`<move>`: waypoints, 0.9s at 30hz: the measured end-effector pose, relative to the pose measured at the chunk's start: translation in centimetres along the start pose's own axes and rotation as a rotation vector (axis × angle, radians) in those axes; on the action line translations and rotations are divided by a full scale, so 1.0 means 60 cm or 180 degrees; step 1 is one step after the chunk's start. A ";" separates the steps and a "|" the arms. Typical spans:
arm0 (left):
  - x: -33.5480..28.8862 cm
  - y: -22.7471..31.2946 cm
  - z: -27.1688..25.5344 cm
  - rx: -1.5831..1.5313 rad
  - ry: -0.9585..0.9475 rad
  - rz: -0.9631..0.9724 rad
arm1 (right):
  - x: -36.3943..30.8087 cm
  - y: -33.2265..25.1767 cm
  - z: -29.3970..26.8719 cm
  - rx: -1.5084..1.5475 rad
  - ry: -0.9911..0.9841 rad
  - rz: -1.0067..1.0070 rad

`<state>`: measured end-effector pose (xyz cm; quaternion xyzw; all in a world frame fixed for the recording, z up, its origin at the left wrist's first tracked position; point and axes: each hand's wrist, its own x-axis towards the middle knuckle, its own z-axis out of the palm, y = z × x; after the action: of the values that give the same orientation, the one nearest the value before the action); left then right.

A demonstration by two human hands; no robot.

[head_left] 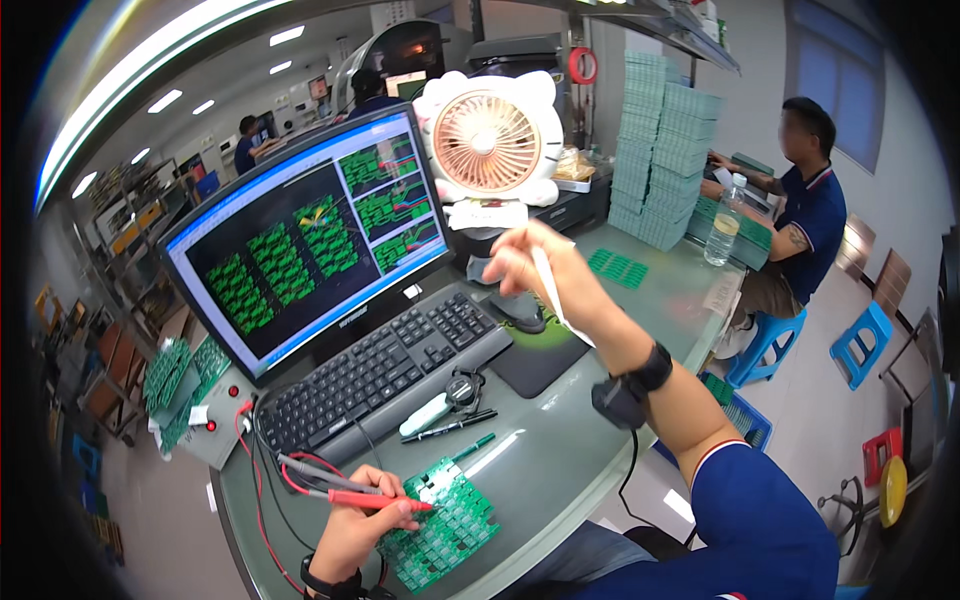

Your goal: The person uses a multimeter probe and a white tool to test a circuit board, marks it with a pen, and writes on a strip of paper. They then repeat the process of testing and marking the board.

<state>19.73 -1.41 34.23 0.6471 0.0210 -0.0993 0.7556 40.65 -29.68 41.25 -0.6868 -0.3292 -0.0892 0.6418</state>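
The left hand (362, 522) was closed around two multimeter probes, a red probe (372, 499) and a black probe (318, 468), with both tips pointing toward the person's right. The green circuit board panel (445, 525) lay flat on the desk (560, 450) directly beneath and just to the right of that hand, and the red probe tip rested on or just above the panel's upper left area; contact could not be confirmed. The probe leads ran from the back of the left hand across the desk to a grey box with red buttons (215, 420). The right hand (530, 265) was raised well above the desk, far up and to the right of the panel, with the fingers pinched on a thin white strip (555, 295) that hung down along the wrist. A black wrist strap (648, 372) sat on the right forearm. Beyond the left hand stood a black keyboard (385, 375), and behind it a monitor (310, 235) showing green board layouts. A pink desk fan (488, 140) stood just above the right hand. A seated person (800, 200) worked at the far end of the desk.
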 end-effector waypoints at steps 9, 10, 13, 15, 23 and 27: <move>0.008 -0.008 0.002 0.0186 0.0111 0.0050 | 0.184 0.224 -0.186 -0.1737 0.2127 0.0552; 0.005 -0.009 0.002 0.0174 0.0163 0.0034 | 0.187 0.227 -0.190 -0.1744 0.1978 0.0856; -0.007 0.026 0.035 0.0438 0.0114 0.0027 | 0.199 0.251 -0.197 -0.1990 0.1928 0.1029; -0.008 0.024 0.032 0.0507 0.0064 -0.0009 | 0.201 0.261 -0.201 -0.2015 0.1936 0.1051; -0.005 0.026 0.034 0.0485 0.0137 -0.0062 | 0.214 0.265 -0.202 -0.2218 0.1947 0.1311; 0.000 0.023 0.025 0.0467 0.0055 -0.0106 | 0.217 0.271 -0.211 -0.2252 0.1834 0.1136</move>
<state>19.84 -2.67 35.81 0.7011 0.0310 -0.1075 0.7042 63.65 -36.51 36.98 -0.8559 0.0351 -0.2706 0.4394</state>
